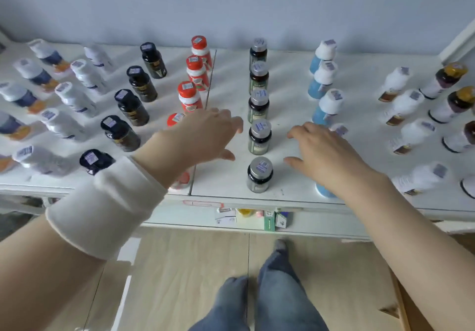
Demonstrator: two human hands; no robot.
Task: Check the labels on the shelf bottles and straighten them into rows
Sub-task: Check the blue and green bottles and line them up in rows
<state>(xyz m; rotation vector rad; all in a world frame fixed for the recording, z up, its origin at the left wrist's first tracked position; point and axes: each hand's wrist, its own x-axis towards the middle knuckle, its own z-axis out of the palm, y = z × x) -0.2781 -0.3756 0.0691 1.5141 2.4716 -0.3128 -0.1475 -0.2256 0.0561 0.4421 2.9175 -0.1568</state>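
Both hands empty, fingers relaxed: left hand (pixel 205 135) at 9 o'clock, right hand (pixel 329 153) at 3 of silver-cap row (pixel 259 135). Press inward evenly, low down, so none tip

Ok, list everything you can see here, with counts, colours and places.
shelf: one, white, across the view.
silver-cap bottles: five, dark, middle column.
red-cap bottles: five, white-bodied, left of middle, two partly hidden.
black bottles: five, left of those.
white bottles: five, further left.
orange-based bottles: about five, blue and white, far left, blurred.
blue bottles: five, white caps, right of middle, two partly hidden.
brown-label bottles: four, white, further right.
gold-cap bottles: two clear, dark, far right; more cut off.
boxes: few, mixed colours, lower shelf.
legs: two, blue jeans, bottom.
left hand: open, white sleeve, left of the silver caps.
right hand: open, right of them.
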